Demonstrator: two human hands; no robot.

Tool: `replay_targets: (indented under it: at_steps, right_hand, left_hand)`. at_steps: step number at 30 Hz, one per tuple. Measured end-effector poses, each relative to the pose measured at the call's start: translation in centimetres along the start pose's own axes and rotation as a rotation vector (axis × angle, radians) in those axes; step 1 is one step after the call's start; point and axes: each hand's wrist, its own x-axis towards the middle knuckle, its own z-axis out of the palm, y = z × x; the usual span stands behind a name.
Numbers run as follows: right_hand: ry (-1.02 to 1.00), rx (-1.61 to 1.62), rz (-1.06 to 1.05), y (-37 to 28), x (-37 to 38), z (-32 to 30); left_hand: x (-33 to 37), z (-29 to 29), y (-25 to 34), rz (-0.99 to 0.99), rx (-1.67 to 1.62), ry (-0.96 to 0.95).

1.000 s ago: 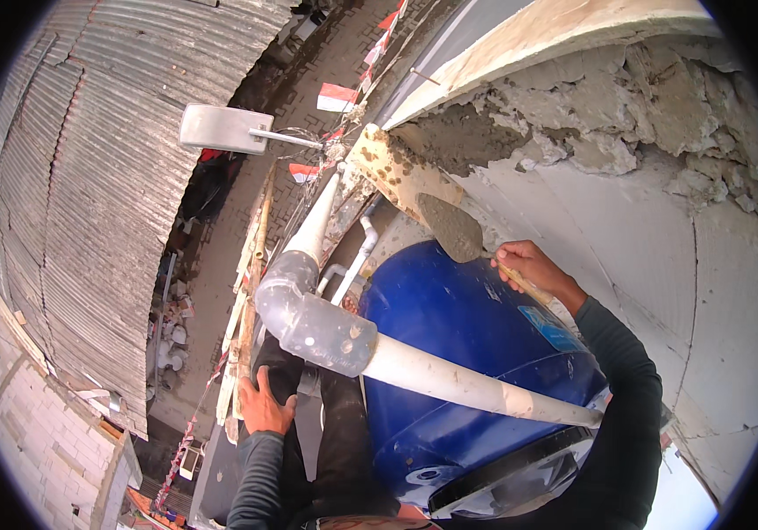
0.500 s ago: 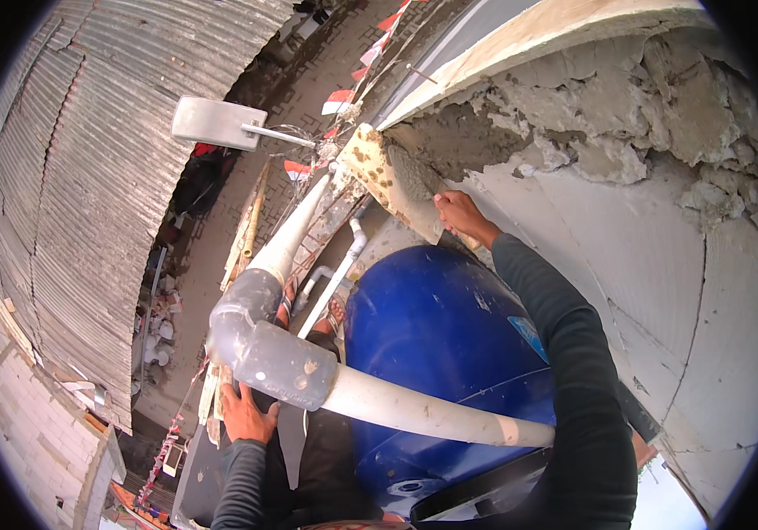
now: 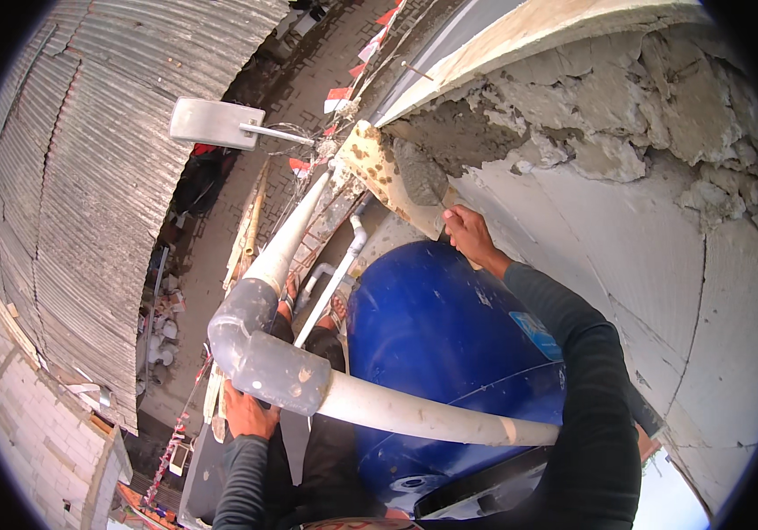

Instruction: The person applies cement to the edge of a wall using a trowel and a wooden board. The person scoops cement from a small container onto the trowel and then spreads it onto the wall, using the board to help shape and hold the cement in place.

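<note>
My right hand [image 3: 474, 237] is closed around the handle of a trowel [image 3: 420, 175]. Its blade looks grey with wet mortar and lies against a pale, spotted board [image 3: 370, 163], beside the fresh mortar [image 3: 476, 132] on the wall. My left hand [image 3: 249, 413] rests below the grey pipe elbow [image 3: 277, 369], fingers stretched out and thumb apart; the fingertips are partly hidden by the elbow. A white pipe [image 3: 432, 417] runs from the elbow across a large blue drum [image 3: 441, 327], which stands under my right arm.
Rough mortar and a smooth grey wall [image 3: 609, 256] fill the right side. A lamp [image 3: 217, 122] on a thin arm and a string of small red and white flags [image 3: 338, 99] hang past the board. Far below lie a paved lane [image 3: 304, 97] and a corrugated roof [image 3: 114, 159].
My right hand has shifted slightly right and down with the trowel, and more of the blade shows. My left hand has edged up beneath the elbow.
</note>
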Motion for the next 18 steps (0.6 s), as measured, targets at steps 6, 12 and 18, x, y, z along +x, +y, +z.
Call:
replay_targets:
  at_steps: [6,12,18]
  right_hand:
    - [0.03,-0.006,-0.039,-0.7,-1.7,-0.3]
    - [-0.267,0.075,0.032,-3.1,-3.9,-1.0]
    - [-0.736,0.321,0.513,-5.7,-1.5,-2.9]
  left_hand:
    - [0.2,0.6,-0.4,0.077,0.059,0.048]
    - [0.0,2.9,-2.5,0.124,-0.205,-0.017]
    - [0.2,-0.2,0.5,0.066,-0.239,-0.062]
